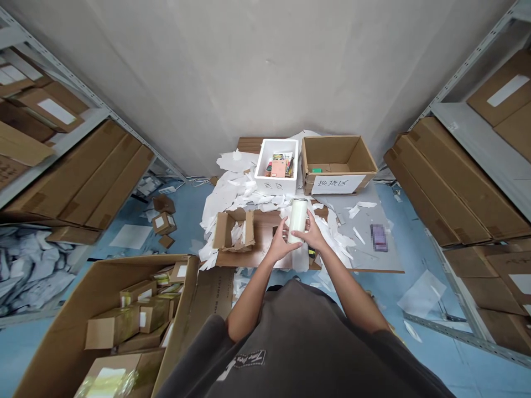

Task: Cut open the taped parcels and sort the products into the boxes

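Note:
Between my two hands, over the near middle of the table, is a pale cream cylindrical tumbler [299,216] with a darker rim at its top. My left hand [280,242] grips its left side low down. My right hand [312,234] closes round its right side, thumb across the front. Just beneath the hands lie a strip of clear wrap [300,258] and a small yellow and black item [311,252], partly hidden. An opened small carton [233,231] with crumpled paper inside stands to the left of my hands.
Behind stand a white foam box [276,187] holding small packages and an open cardboard box [340,184] with a paper label. Torn white paper [226,190] covers much of the table. A large carton of parcels [191,309] is at lower left. Loaded shelves flank both sides.

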Available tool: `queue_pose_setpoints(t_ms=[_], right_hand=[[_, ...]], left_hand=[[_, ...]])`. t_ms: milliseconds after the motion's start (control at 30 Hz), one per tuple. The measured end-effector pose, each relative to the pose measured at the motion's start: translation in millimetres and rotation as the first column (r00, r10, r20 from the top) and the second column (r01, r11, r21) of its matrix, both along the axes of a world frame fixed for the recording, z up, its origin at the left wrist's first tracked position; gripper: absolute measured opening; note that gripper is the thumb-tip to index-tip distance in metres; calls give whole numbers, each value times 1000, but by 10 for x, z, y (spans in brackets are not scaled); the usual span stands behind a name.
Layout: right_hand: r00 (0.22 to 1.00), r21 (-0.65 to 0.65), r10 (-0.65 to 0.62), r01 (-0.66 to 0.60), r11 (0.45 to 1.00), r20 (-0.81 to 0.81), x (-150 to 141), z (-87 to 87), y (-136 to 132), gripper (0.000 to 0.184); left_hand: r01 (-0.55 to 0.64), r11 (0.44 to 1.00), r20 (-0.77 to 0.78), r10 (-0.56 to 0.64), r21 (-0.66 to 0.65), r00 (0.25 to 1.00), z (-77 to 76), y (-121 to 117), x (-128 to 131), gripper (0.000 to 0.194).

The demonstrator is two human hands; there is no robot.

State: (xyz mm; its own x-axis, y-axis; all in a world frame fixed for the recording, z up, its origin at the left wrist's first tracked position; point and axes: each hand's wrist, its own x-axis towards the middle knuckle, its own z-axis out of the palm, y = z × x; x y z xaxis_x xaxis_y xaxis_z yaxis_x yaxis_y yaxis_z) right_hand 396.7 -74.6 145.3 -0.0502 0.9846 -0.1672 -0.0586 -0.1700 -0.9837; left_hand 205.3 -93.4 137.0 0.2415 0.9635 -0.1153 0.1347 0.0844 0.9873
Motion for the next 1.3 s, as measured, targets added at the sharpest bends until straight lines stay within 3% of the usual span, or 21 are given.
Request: queue_pose_setpoints(t_ms=[167, 333, 467, 667, 800, 967, 1133, 1233, 1300], right_hand=[[989, 28, 139, -138, 990, -46, -50, 79, -38, 136], [996, 56, 80, -78, 995, -30, -126, 135, -41, 138], [993, 31, 100, -98, 995, -70, -123, 110, 8, 135], [998, 36, 42, -40, 999, -56, -167, 68, 0, 131], [994, 29, 66, -64, 998, -84, -233, 52, -23, 127], [999, 16, -37, 37, 999, -2, -414, -51, -43, 130], [1000, -4, -2, 2, 1000, 15, -562, -234, -2, 128], [998, 20, 22, -23, 1000, 62, -595, -350, 43, 126], [996, 38, 31, -34, 999, 86, -610, -421, 64, 124]], left_hand=[[67, 998, 71, -68, 13, 995, 30, -5, -58, 122], [7, 1000, 13, -7, 27, 1000, 80, 16, -122, 131], [85, 996, 128, -82, -15, 988, 61, 13, -178, 126], [55, 998, 97, -51, -39, 994, -56, 56, -231, 122], [156, 986, 130, -148, -60, 980, -45, 68, -311, 117], [135, 991, -30, -136, -21, 990, 5, 37, -433, 128], [190, 980, 35, -189, -57, 981, -92, 25, -562, 131], [212, 974, -57, -217, -76, 975, -70, 164, -758, 130], [171, 985, -161, -172, -20, 972, 31, 396, -911, 115]])
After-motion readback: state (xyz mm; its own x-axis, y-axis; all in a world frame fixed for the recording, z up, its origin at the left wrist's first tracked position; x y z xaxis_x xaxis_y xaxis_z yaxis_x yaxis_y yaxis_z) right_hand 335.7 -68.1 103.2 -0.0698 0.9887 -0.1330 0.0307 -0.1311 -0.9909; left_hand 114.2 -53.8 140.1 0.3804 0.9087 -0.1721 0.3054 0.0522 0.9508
